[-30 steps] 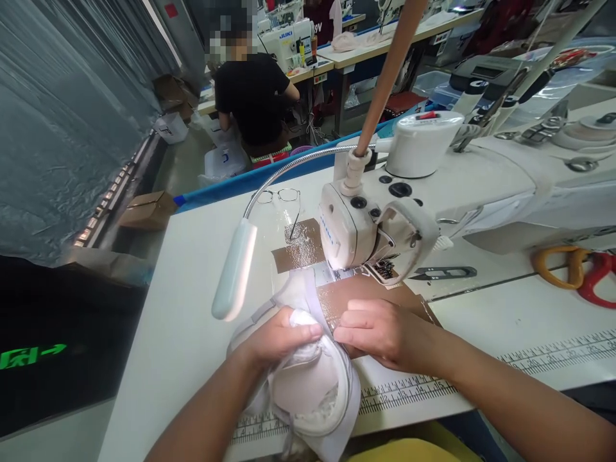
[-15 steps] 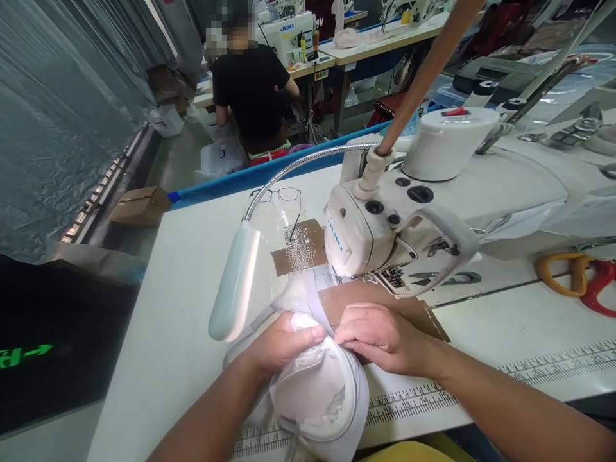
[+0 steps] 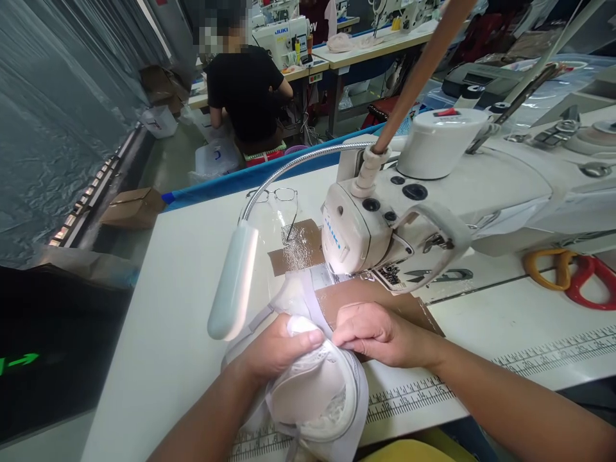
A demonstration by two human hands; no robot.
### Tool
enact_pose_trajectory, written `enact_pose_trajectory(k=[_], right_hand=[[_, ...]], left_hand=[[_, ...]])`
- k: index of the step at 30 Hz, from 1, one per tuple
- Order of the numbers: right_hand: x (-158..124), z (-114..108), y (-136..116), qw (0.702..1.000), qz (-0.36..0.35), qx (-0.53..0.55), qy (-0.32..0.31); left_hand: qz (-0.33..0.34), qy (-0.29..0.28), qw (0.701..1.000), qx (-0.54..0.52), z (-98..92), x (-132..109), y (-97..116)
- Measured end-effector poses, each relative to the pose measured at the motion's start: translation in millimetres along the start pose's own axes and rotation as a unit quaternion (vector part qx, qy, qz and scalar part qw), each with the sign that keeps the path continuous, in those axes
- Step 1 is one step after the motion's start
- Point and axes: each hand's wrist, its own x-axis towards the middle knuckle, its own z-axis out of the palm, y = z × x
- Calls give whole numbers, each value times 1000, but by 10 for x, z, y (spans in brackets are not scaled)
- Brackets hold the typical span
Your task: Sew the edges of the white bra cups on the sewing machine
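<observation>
Soft matt cloth garment [image 3: 308,391], smooth plastic lamp head [image 3: 233,282], ribbed shiny metal lamp neck [image 3: 308,156]

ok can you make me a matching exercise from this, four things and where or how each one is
Things
1. left hand
2. eyeglasses
3. lamp head
4. red handle

Places and states
A. hanging from a bendy metal neck
B. next to a yellow-orange handle
C. lying open on the white table, left of the sewing machine head
D. thumb pressed on the white bra

Right pairs: 1-D, 2-C, 3-A, 4-B
</observation>
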Motion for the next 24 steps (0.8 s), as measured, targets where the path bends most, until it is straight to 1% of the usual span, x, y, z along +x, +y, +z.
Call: enact_pose_trajectory(k=[8,14,21,24], right_hand=[[-8,-19,-12,1000,-8,11,-7],[-25,8,37,999,-17,43,7],[25,5,-44,1000,14,17,6],[29,19,-47,999,11,29,15]], left_hand=[[-1,-4,1000,-5,9,-5,5],[0,-6,1000,-26,37,-15,48],[4,-7,1000,-12,11,-14,14],[5,-7,1000,-13,30,-11,25]])
